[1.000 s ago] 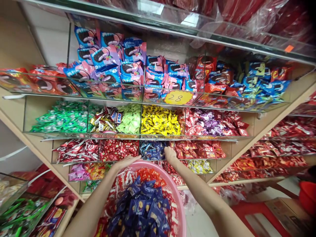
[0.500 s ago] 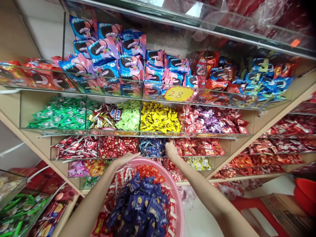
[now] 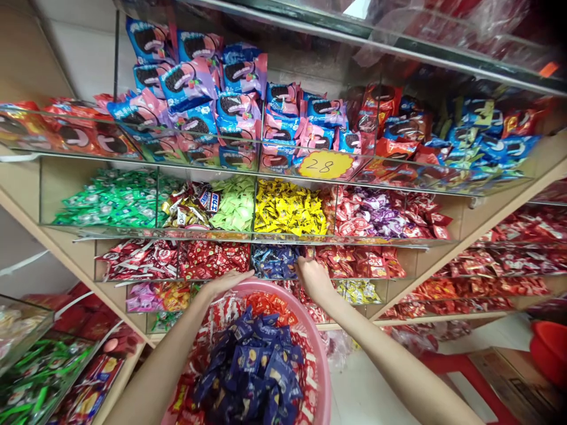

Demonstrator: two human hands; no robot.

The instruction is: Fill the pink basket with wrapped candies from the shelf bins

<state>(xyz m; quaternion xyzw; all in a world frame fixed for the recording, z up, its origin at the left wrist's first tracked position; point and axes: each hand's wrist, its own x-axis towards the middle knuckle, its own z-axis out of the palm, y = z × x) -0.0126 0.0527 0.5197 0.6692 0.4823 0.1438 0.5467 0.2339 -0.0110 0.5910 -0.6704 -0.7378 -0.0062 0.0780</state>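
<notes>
A pink plastic basin (image 3: 326,378) stands below the shelves, with dark blue candy packets (image 3: 252,372) heaped over red and white ones (image 3: 308,354). My left hand (image 3: 228,283) lies along its far left rim, fingers stretched out and close together. At the right end of the compartment of dark blue wrapped candies (image 3: 274,262) is my right hand (image 3: 313,278). Its fingers are curled in and point away from me, so whatever they hold is hidden. Red candy packets (image 3: 336,260) fill the compartment just right of it.
Glass-fronted shelves hold green (image 3: 110,198) and yellow candies (image 3: 290,206), with cookie packs (image 3: 195,82) above. A yellow price tag (image 3: 326,164) reads 28. At lower right are a red stool (image 3: 473,383), a cardboard box (image 3: 514,378) and a red bucket (image 3: 549,354).
My right hand has turned slightly and drawn a little nearer, its fingers still curled by the dark blue candies. My left hand stays at the rim; the view has shifted slightly.
</notes>
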